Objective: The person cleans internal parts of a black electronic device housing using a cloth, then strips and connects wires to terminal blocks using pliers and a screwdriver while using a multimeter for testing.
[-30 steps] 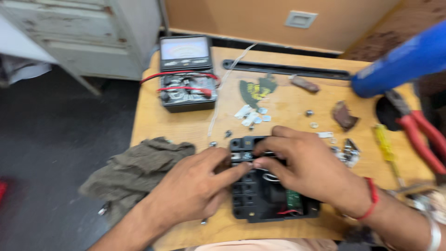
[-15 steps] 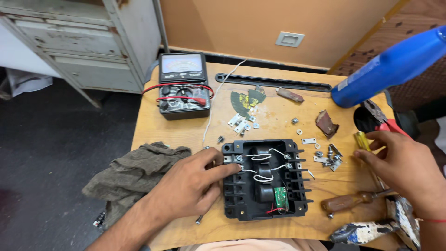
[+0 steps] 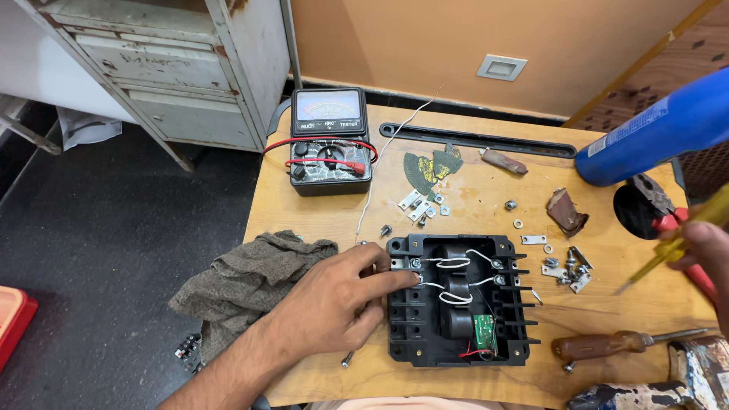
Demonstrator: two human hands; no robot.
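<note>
— Black plastic, that housing [image 3: 456, 300]: it lies open side up on the wooden table [image 3: 486, 190], near its front edge, with white wires looped between terminals and a small green circuit board [image 3: 484, 332] in its lower right corner.

— And the hands?

— The left hand [image 3: 342, 304] lies against the housing's left edge, fingers loosely spread, the fingertips on the terminals there; it grips nothing. The right hand [image 3: 702, 247] is well right of the housing, at the picture's border, closed round a yellow-handled screwdriver [image 3: 672, 247] whose tip points down-left toward the housing.

— What lies around the housing?

— Left of it, under the left forearm, a crumpled olive cloth [image 3: 250, 277]. Just right of it, a scatter of small metal brackets and screws [image 3: 566, 266]. Below and right, a wooden-handled screwdriver [image 3: 615, 345]. Behind it, towards the wall, more brackets [image 3: 416, 205], and further back an analogue meter [image 3: 330, 140] with red and black leads wound on it. Far behind, a long black strip [image 3: 478, 140]. Up and right of the housing, a blue cylinder [image 3: 657, 129], with red-handled pliers [image 3: 668, 216] beneath it.
</note>
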